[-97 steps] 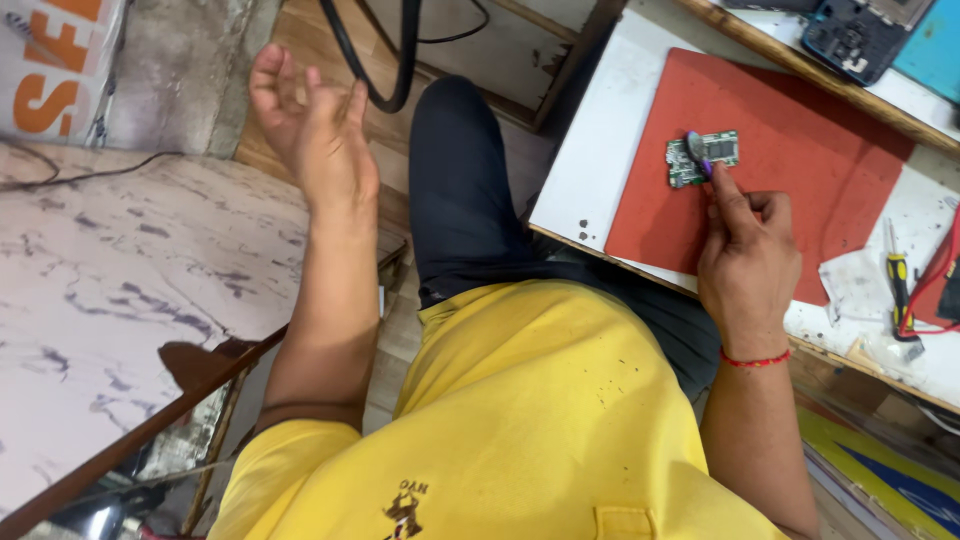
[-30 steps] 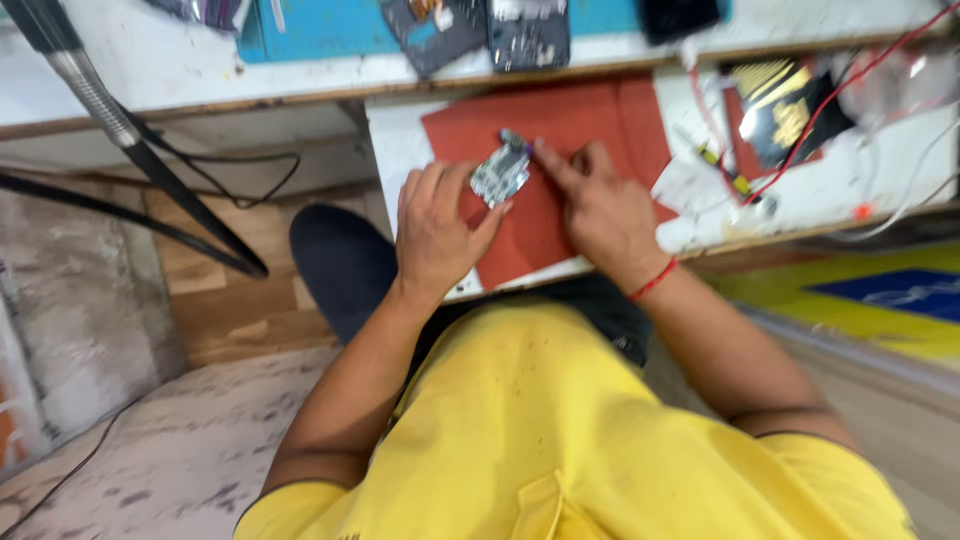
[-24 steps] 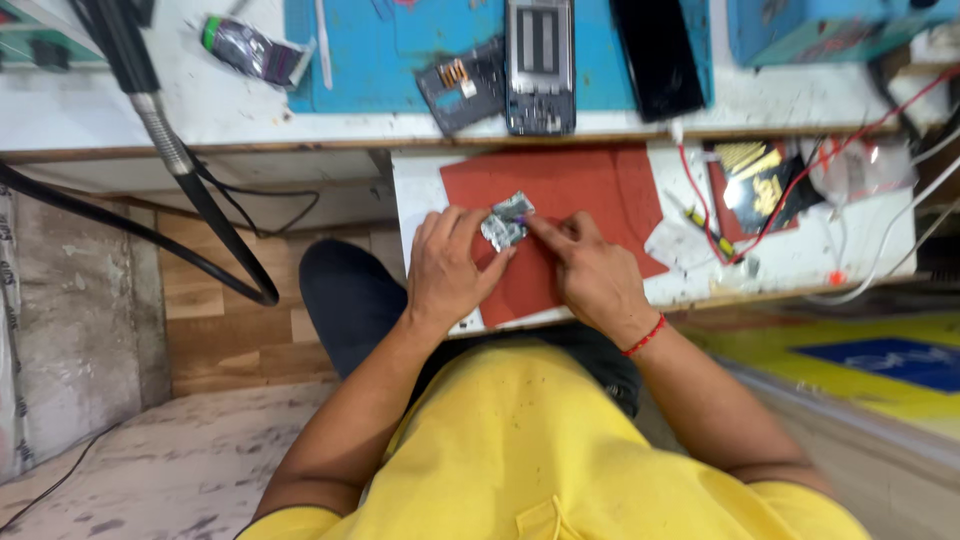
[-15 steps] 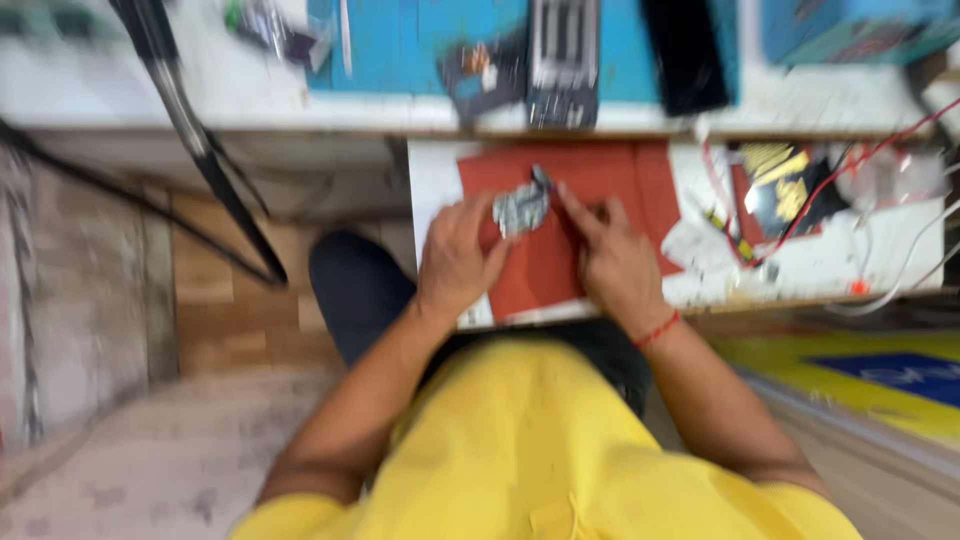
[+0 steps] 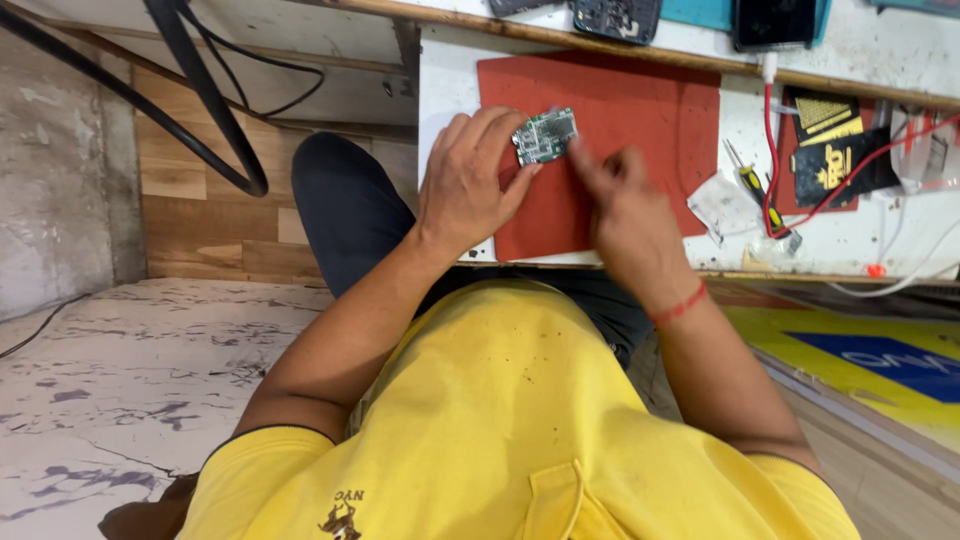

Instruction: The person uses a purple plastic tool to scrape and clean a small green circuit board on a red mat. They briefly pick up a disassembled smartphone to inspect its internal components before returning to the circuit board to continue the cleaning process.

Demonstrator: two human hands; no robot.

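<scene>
Seen from above, a white counter (image 5: 445, 80) runs across the far side of the view, with a red work mat (image 5: 640, 120) laid on it. Nearer, a person in a yellow shirt sits with a dark-trousered knee under the counter edge, and pale marbled floor spreads to the left.

The left hand (image 5: 470, 185) grips a small green circuit board (image 5: 545, 135) by its left edge, fingers curled around it, holding it tilted just above the mat. The right hand (image 5: 625, 205) is blurred with motion; its fingers point toward the board's right edge, and whether they pinch anything cannot be told.

To the right of the mat lie a yellow-handled screwdriver (image 5: 752, 185), a clear plastic bag (image 5: 722, 205), dark packets with gold print (image 5: 835, 150) and a red wire (image 5: 840, 190). Phone parts rest along the far edge. Thick black cables (image 5: 200, 110) loop at the far left.

The work appears to be mid-handling: the board is steadied for inspection or for picking at a small part. Any next touch would call for a steady left grip and a fine, light fingertip contact on the right.
</scene>
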